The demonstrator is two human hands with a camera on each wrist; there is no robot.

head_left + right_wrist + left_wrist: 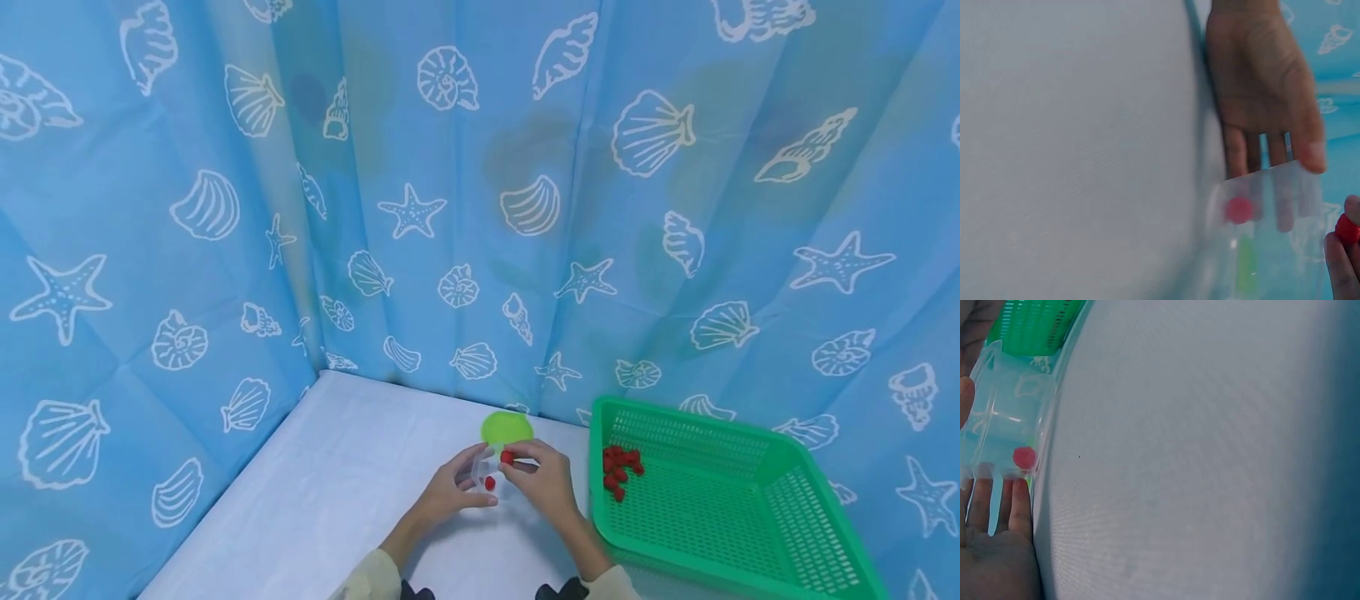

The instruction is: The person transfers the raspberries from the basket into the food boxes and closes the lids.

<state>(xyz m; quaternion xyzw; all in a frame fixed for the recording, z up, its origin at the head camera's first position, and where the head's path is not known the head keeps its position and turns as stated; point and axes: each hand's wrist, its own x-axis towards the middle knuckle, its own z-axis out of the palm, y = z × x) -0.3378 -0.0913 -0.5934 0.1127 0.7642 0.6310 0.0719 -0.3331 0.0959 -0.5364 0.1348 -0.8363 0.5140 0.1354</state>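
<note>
My left hand [444, 495] holds a clear plastic container [1010, 415], its fingers along one side and its thumb near the rim. Inside the container lies one small red piece [1024, 457], also visible through the wall in the right wrist view. A second red piece [1348, 230], bumpy like a raspberry, is pinched between the thumb and fingers of my right hand [546, 482]. That hand is at the container's right side, with the piece close by its opening. Just behind the container is a round lime-green lid [507, 427] on the white table [315, 500].
A green mesh basket [720, 575] stands to the right on the table, close by my right forearm. Several red pieces [617, 468] are heaped in its left corner. A blue curtain [480, 233] with white shell prints hangs behind the table and along its left side.
</note>
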